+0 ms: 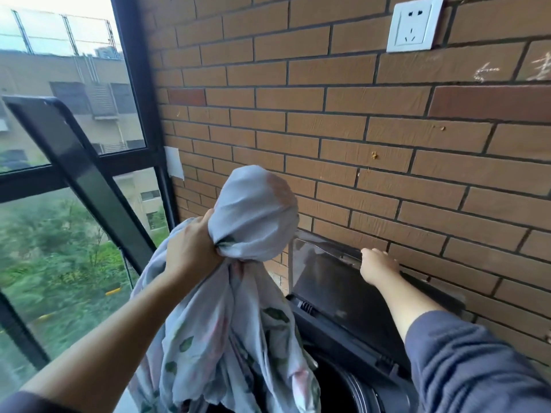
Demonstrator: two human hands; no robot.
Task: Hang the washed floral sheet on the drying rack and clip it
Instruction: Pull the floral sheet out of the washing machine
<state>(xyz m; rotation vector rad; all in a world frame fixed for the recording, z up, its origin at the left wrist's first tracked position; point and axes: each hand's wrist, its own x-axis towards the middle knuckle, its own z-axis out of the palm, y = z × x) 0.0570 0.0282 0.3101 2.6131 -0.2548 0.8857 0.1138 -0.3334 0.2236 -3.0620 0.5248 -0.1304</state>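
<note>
— Cloth first, then. We see the floral sheet bunched into a thick, creased rope: a thin, pale blue-grey weave printed with green leaves and faded pink blooms.

— And its top? We read a rounded knob there, smooth and taut.

— Agreed. The left hand is clenched round the neck just under that knob, its fingers wrapped so tight that the fabric puckers. The sheet is held up in the air in front of the brick wall. Its loose, ragged lower folds drop toward the mouth of the washing machine at the bottom of our view.

— What of the right hand?

— It lies on the top edge of the raised lid, a dark, glossy, see-through panel tilted back against the bricks. The thumb shows, but the fingers fold over the far side, so we cannot tell whether they clamp the edge or only rest on it. The sleeve behind it is soft slate-blue cloth, wrinkled at the forearm.

— And the surroundings, by material?

— The wall is matte tan brick with dark recessed joints and a few redder bricks. High on it is a square socket of white plastic. On the left we see a window frame of black metal round large glass panes. In front of it a flat black bar with a rounded corner slants across. We cannot tell what that bar belongs to.
</note>
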